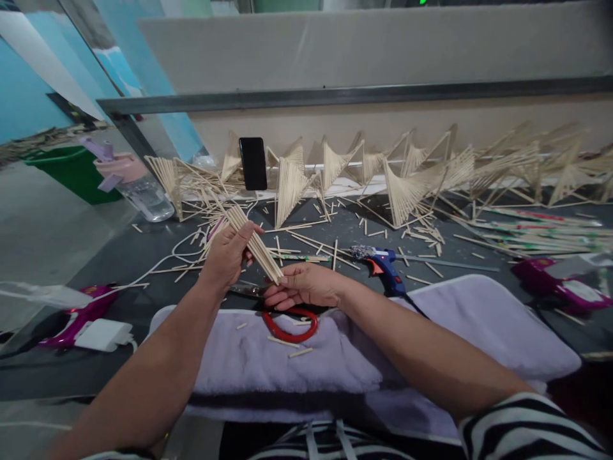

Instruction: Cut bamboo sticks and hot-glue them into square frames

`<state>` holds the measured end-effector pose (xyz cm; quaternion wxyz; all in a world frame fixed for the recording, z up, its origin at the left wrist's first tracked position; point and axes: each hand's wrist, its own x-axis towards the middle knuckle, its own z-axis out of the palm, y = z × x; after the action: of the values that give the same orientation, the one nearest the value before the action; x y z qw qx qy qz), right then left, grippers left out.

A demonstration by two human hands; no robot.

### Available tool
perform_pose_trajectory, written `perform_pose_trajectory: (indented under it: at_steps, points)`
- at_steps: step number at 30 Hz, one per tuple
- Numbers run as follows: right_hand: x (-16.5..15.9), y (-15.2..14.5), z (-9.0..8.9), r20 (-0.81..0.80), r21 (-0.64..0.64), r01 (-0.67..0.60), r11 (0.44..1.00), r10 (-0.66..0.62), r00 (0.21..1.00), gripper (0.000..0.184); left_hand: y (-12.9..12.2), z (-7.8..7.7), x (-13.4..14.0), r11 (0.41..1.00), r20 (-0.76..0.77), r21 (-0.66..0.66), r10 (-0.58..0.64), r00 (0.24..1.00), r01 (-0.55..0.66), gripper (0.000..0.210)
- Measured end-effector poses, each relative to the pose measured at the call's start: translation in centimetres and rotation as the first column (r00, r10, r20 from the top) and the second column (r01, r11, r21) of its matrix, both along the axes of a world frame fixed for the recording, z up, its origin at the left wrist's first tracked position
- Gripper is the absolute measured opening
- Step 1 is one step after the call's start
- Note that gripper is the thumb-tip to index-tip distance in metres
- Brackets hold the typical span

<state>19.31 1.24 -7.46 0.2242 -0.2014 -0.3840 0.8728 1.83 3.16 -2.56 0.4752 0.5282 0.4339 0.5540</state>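
A bundle of thin wooden sticks (258, 248) slants between my two hands above the table's front part. My left hand (227, 253) is wrapped round the bundle's middle, thumb on top. At the lower end, my right hand (306, 285) has its thumb and fingers on the stick ends, with the other fingers curled beneath. Under my right hand lie red-handled scissors (292, 326), their blades partly hidden by the hand. The scissors' handles rest on a lilac towel (287, 370) with a few short stick pieces.
A blue glue gun (385, 265) lies to the right. Twisted stick structures (292, 182) line the back with an upright phone (253, 163). Loose sticks and offcuts litter the dark table (143, 255). A water bottle (138, 185) and power strips (81, 319) with cables are also there.
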Motion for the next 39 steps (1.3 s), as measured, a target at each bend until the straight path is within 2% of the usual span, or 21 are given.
perform_pose_trajectory:
  at_steps: [13,18,23,29,31,33,36,39]
  points:
    - [0.1,0.2,-0.5,-0.024,0.006,-0.027,1.0,0.027,0.999,0.023,-0.1,-0.7,0.5,1.0,-0.03,0.0,0.005,1.0,-0.005,0.025]
    - [0.1,0.1,-0.1,-0.022,-0.003,-0.04,0.999,0.04,0.999,0.025,-0.1,-0.8,0.6,1.0,-0.045,0.022,0.019,0.999,-0.018,0.025]
    - [0.0,-0.3,0.4,0.072,-0.003,-0.055,0.998,0.055,0.996,0.03,-0.5,-0.9,0.6,0.999,-0.093,0.043,0.025,0.995,-0.021,0.026]
    - [-0.4,-0.7,-0.1,0.176,0.071,-0.03,0.997,0.017,0.984,0.026,-1.3,-0.7,0.7,0.999,-0.117,0.03,-0.031,0.993,0.035,0.028]
    - [-0.5,-0.8,-0.1,0.175,0.081,-0.02,0.997,0.005,0.985,0.025,-1.5,-0.4,0.9,0.999,-0.065,0.032,-0.032,0.997,0.034,0.027]
    - [-0.6,-0.8,-0.1,0.182,0.08,-0.015,0.997,0.0,0.983,0.026,-1.9,0.0,1.3,0.998,0.068,0.023,-0.063,0.996,0.061,0.025]
    - [-0.6,-0.8,0.1,0.204,0.076,-0.033,0.997,0.016,0.979,0.028,-2.5,0.6,2.1,0.986,0.313,-0.007,-0.156,0.937,0.166,0.02]
    - [-0.4,-0.7,0.5,0.212,0.072,-0.088,0.994,0.071,0.975,0.033,-2.7,0.8,2.6,0.973,0.424,-0.016,-0.202,0.883,0.23,0.014]
